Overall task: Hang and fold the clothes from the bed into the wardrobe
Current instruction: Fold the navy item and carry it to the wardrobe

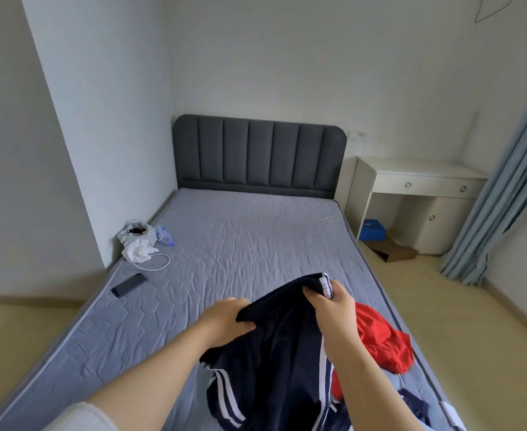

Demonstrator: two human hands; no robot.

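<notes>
**Entry: navy garment lifted at the foot of the bed, both hands on its upper edge**

The person is holding a navy garment (274, 353) with white side stripes above the near end of the bed (225, 244). The left hand (228, 320) is gripping one bunched corner of the upper edge, fingers curled round the cloth. The right hand (333, 309) is pinching the other end, where a white-striped band is showing, and is sitting a little higher and farther from the person than the left.

Key relation: the held edge is running between the two hands, low on the left and rising to the right. The garment's long axis is hanging down from that edge toward the person, with the lower part trailing out of the bottom of the view. Whether it is trousers or a jacket cannot be told.

A red garment (383, 340) is lying crumpled on the bed just beside the right forearm; more dark cloth (411, 402) is lying nearer the bed's right edge. A phone (128, 285) and a white bag (137, 241) are sitting well apart, at the left edge.

Judgement: the wardrobe is not appearing in view, so the next move is likely calling for a turn away from the bed. The grip across the edge is suiting either a shake-out or a fold.
</notes>
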